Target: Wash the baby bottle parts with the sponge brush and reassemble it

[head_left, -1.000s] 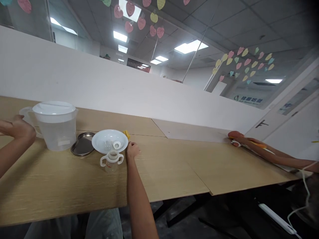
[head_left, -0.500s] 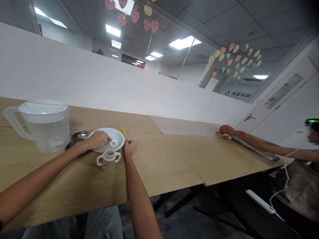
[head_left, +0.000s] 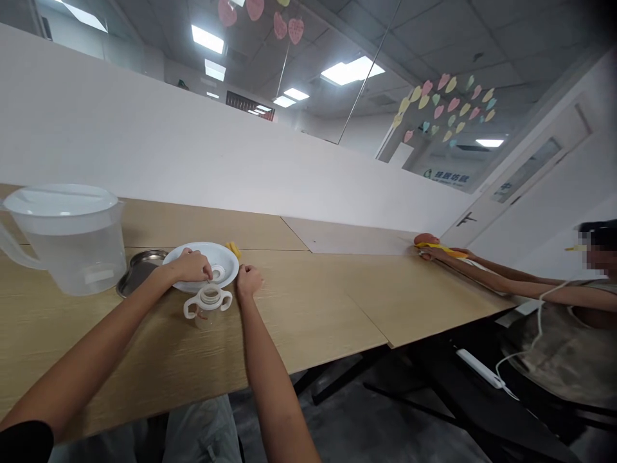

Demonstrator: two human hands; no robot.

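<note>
From the head camera we look forward and down along a long wooden table (head_left: 313, 308), and we take the white plastic bowl (head_left: 216, 253) near the middle of our view as our landmark. Our left hand (head_left: 190, 265) reaches over the bowl's near rim, with the fingers (head_left: 205, 270) bent down towards a white plastic ring (head_left: 218, 274) lying inside it. The fingertips sit at the ring, but the view is small here and we cannot tell whether they are clamped on it. Just in front of the bowl stands a clear baby bottle (head_left: 205, 318), upright, with a white collar and two looped white handles (head_left: 193, 308). Our right hand (head_left: 249, 280) rests on the table just beside the bowl's right side, its fingers curled together and holding nothing we can see.

Behind the bowl lies a small yellow object (head_left: 233, 249). To its left are a steel tray (head_left: 137, 273) and, further left, a lidded plastic pitcher (head_left: 62, 251) with clear liquid, probably water. Well to the bowl's right, a co-worker's hands (head_left: 427, 247) hold a yellow item (head_left: 441, 249) at the table's far side.
</note>
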